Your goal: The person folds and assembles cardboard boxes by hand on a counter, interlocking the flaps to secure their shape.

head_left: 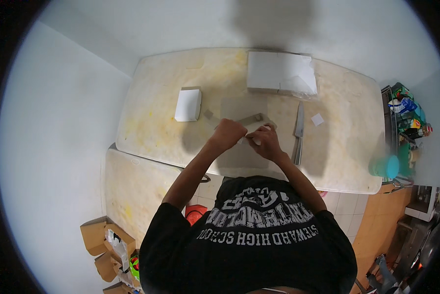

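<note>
Close together over a grey sheet [243, 105], my left hand [229, 133] and my right hand [266, 140] are both closed, fingertips almost meeting. Between them shows a small pale bit [241, 140], too small to name; both hands seem to pinch it. Just beyond my fingers lies a grey-brown strip-like thing [251, 119], partly covered by my hands. To the right of my right hand a knife [299, 122] rests with its blade pointing away from me. A small white square of paper [317, 119] lies beside the blade.
A small white box [187, 105] stands left on the stained table [153, 93]. A larger white box [274, 71] with clear plastic sits at the back. At the right edge are a teal cup [390, 167] and a rack of packages [405, 110]. Open cardboard boxes [93, 237] stand lower left.
</note>
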Motion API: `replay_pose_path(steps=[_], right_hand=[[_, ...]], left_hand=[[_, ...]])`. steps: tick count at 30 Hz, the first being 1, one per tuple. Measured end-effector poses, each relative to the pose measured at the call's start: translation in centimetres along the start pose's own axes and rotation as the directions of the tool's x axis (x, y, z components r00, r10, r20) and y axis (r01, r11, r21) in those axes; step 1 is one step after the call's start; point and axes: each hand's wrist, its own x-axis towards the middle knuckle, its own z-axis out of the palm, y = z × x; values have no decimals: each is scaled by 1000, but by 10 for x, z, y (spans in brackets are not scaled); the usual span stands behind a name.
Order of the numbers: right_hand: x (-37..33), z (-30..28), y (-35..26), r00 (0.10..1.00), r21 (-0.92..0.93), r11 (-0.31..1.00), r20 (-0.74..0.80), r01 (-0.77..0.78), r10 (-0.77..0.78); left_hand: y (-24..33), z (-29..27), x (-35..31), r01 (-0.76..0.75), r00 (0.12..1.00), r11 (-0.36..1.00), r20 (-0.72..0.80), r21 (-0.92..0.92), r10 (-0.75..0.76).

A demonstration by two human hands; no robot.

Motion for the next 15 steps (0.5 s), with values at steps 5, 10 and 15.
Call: replay_pose_path(steps=[5,10,15], right_hand=[[-6,-4,13,999,22,1000,51,-5,4],[-2,-1,10,996,41,996,45,-77,75],[2,-2,7,990,39,995,106,-93,89]], left_hand=[[-18,5,-14,12,992,974,-119,-225,-39],[-15,8,-32,52,979,965,-180,-258,-100],[-6,15,-37,107,960,937,-211,-332,-184]])
